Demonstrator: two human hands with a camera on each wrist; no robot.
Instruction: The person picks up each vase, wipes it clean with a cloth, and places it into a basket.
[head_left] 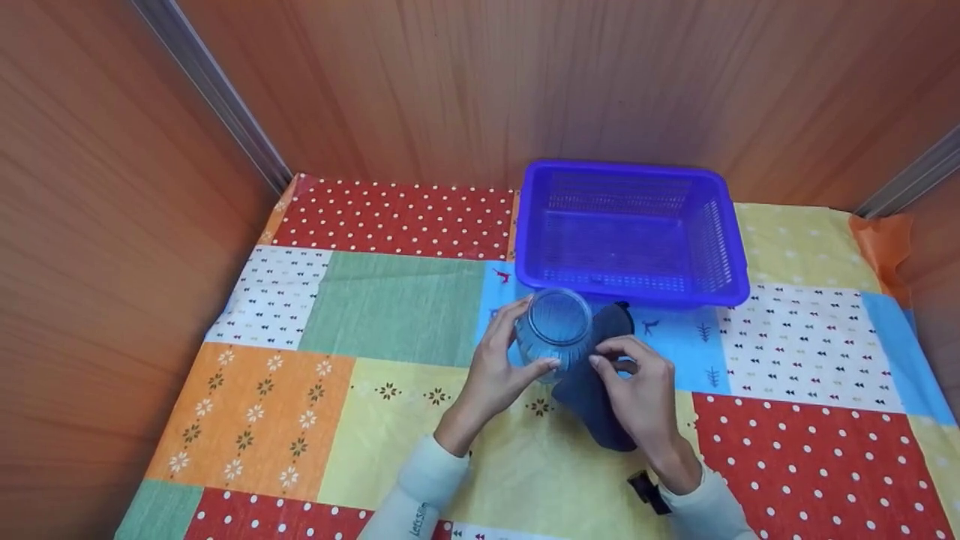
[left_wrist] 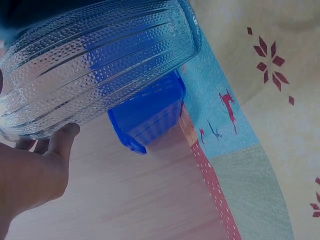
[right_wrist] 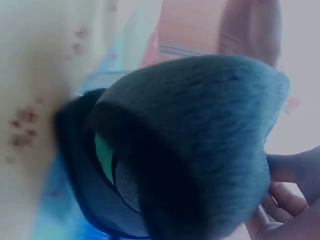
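My left hand grips a clear glass jar by its side, the thumb across the front and the fingers round the left. The jar's round mouth faces up in the head view; in the left wrist view its dimpled, ribbed wall shows close up. Just right of the jar, my right hand pinches a dark grey cloth between thumb and fingers. The cloth hangs down against the jar's right side. Folded into a hollow in the right wrist view, the grey cloth hides most of the jar.
A blue-purple plastic basket with perforated walls stands directly behind the jar. Patchwork-print cloth covers the table. Wood-grain panels rise at the back and both sides. A black strap sits at the right wrist.
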